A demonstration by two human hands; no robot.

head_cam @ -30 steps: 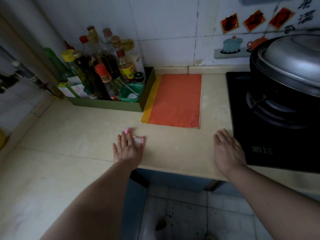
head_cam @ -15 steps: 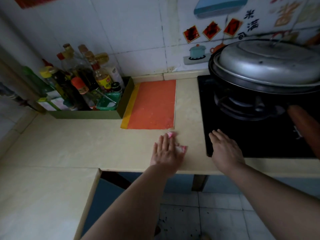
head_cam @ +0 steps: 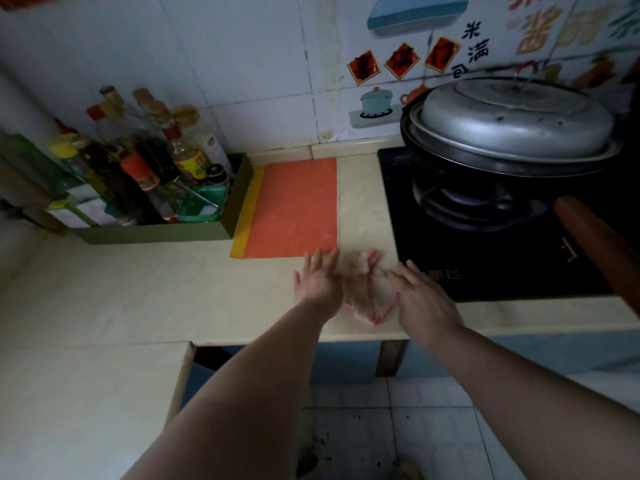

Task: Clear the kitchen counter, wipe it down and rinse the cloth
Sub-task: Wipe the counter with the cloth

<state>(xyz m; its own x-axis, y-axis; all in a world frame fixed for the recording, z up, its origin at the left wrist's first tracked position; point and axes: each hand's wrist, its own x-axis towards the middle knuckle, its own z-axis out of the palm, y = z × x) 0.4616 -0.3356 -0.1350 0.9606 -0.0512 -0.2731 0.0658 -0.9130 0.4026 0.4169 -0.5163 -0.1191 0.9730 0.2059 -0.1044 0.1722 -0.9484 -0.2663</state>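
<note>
A white cloth with a pink edge [head_cam: 367, 289] lies on the beige counter [head_cam: 166, 289], close to its front edge and just left of the stove. It is blurred by motion. My left hand [head_cam: 318, 284] lies against the cloth's left side with its fingers straight. My right hand [head_cam: 427, 301] rests on the cloth's right side, fingers also straight. Neither hand curls round the cloth.
An orange mat [head_cam: 294, 206] lies behind the hands. A green tray [head_cam: 156, 234] of several bottles stands at the back left. The black stove [head_cam: 485, 268] on the right carries a lidded wok [head_cam: 512, 123], whose wooden handle [head_cam: 595, 237] juts toward me.
My left hand slid the cloth to the right along the counter's front edge. The cloth now shows spread between both hands, and my right hand has moved onto it.
</note>
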